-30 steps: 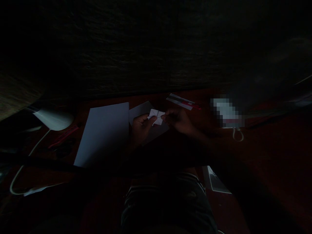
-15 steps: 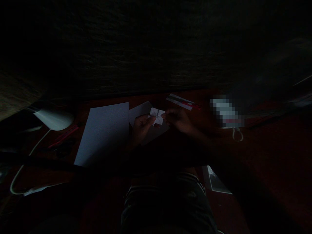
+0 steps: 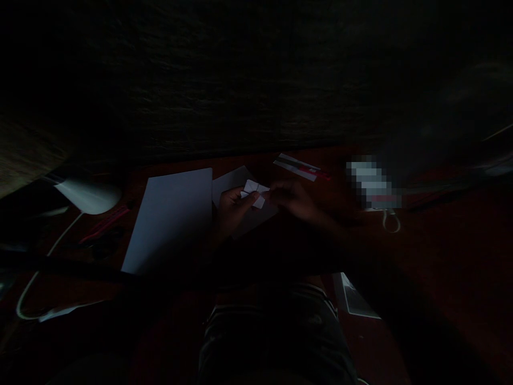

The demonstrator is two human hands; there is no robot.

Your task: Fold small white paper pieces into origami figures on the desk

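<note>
A small folded white paper (image 3: 253, 187) with crease lines is between my hands, above a loose sheet of paper (image 3: 230, 179). My left hand (image 3: 233, 207) grips it from the left and below, thumb pressed on its face. At its right corner, my right hand (image 3: 292, 198) pinches the edge between closed fingers. The light is very dim, so the fingertips of the right hand are hard to make out.
A large white sheet (image 3: 176, 214) lies to the left. Beyond my right hand are a strip of paper with a red-handled cutter (image 3: 315, 171). A white lamp (image 3: 90, 198) with a cord stands at far left, near a pink object (image 3: 106, 223). A blurred-out item (image 3: 372, 184) is at right.
The folded paper has turned and shifted slightly left and tilted in my left hand. My right hand stays at its right corner, its fingers slightly moved.
</note>
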